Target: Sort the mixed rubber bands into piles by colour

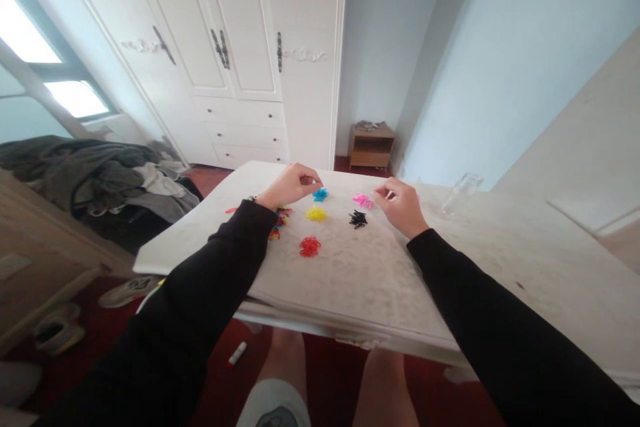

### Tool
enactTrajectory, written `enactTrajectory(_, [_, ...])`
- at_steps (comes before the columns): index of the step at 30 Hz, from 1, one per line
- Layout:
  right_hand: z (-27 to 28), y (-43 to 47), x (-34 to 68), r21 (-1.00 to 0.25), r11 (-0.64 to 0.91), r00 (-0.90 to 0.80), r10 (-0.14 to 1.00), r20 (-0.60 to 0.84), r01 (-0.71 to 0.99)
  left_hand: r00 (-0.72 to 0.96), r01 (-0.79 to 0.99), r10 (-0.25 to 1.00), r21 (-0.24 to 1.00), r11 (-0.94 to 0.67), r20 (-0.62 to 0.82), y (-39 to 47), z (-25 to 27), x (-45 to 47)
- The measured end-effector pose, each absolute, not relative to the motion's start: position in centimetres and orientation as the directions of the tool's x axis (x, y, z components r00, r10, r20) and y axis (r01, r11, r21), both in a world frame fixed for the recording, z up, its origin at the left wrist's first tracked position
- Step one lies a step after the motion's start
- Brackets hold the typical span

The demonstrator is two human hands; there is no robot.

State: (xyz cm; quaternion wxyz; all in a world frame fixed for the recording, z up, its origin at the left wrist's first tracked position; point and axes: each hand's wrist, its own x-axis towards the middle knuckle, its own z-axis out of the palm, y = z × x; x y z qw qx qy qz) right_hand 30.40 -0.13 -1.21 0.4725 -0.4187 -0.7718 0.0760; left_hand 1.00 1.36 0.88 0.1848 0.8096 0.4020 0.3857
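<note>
My left hand [297, 185] is in a pinch beside a small pile of blue rubber bands [321, 195]; whatever is between its fingertips is too small to make out. My right hand [399, 204] also pinches, just right of a pink pile of bands [363, 201], and its fingertips show nothing I can name. Nearer to me lie a yellow pile [317, 214], a black pile [358, 219] and a red pile [310, 247]. Mixed-colour bands [275, 233] sit partly hidden behind my left forearm.
A clear plastic bottle or jar [463, 192] lies on the white table [360, 280] at the right. Beyond stand a white wardrobe [240, 67] and a small wooden cabinet [371, 147]. Heaped clothes [110, 180] are at the left, with shoes [59, 330] on the red floor.
</note>
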Motion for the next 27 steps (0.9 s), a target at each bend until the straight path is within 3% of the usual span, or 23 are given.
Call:
enactTrajectory(6, [-1.9, 0.5, 30.7, -0.523, 0.630, -0.217, 0.734, 0.644, 0.574, -0.001, 0.423, 0.770, 0.698, -0.578, 0.638, 2.2, 1.2, 0.5])
enactTrajectory(10, [-2.3, 1.1, 31.1, -0.530, 0.628, -0.228, 0.741, 0.632, 0.571, -0.282, 0.267, 0.743, 0.794, -0.547, 0.607, 2.7, 2.4, -0.7])
enactTrajectory(14, [-2.5, 1.4, 31.4, -0.528, 0.629, -0.234, 0.741, 0.630, 0.571, -0.156, 0.386, 0.819, 0.797, -0.465, 0.553, 2.2, 3.8, -3.8])
enactTrajectory(18, [-2.6, 1.6, 31.6, -0.506, 0.649, -0.275, 0.729, 0.626, 0.568, 0.111, 0.660, 0.958, 0.701, -0.270, 0.264, 0.8, 3.5, -7.7])
enactTrajectory(27, [-3.3, 2.4, 32.3, -0.504, 0.637, -0.266, 0.736, 0.622, 0.583, 0.198, 0.783, 0.980, 0.606, -0.143, -0.025, -0.7, 0.7, -13.7])
